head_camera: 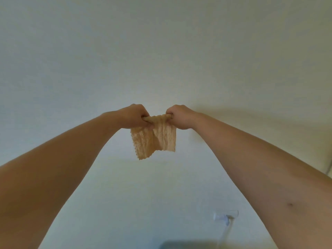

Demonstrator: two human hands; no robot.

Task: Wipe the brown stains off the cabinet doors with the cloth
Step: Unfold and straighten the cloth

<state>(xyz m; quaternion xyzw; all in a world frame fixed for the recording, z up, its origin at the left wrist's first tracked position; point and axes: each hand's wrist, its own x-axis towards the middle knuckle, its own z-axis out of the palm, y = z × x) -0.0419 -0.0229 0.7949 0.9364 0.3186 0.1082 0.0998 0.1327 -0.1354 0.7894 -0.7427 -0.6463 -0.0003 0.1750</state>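
Note:
A beige, ribbed cloth (158, 139) hangs in the air at the centre of the head view, in front of a plain white surface (161, 51). My left hand (133, 116) grips its top left edge with curled fingers. My right hand (179, 116) grips the top right edge the same way. The two hands are close together, arms stretched out ahead, and the cloth bunches between them and drapes down below. No brown stain shows on the white surface in view.
A small white wall fitting (226, 215) with a cord hanging from it sits at the lower right. A dark object's edge (186, 246) shows at the bottom. A corner line (329, 168) appears at the far right.

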